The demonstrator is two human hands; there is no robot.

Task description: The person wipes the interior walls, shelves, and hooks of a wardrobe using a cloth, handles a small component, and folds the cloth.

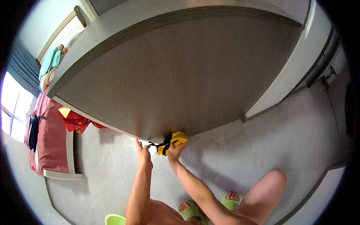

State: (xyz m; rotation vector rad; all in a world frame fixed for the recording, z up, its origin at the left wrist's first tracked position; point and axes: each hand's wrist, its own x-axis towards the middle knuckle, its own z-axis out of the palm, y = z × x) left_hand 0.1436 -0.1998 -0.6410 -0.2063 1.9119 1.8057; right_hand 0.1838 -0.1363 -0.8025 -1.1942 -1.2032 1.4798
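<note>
A large dark wood-grain door (180, 71) fills the upper middle, with a pale strip along its left edge. My right hand (175, 150) is closed on a soft yellow-and-black cloth (178, 138), bunched up and touching the lower part of the door. Just left of it, my left hand (143, 153) grips the door's pale edge, one finger pointing up and the thumb on the near side. Between the hands a thin dark piece (153, 144) sticks out; whether it belongs to the cloth or to the door, I cannot tell.
A bed with a pink cover (54, 138) stands at left, by a window (17, 103) and a blue curtain (22, 67). Red fabric (77, 122) shows past the door's edge. My green slippers (191, 210) are on the grey floor (101, 161); a light-green rounded object (115, 219) is at lower left.
</note>
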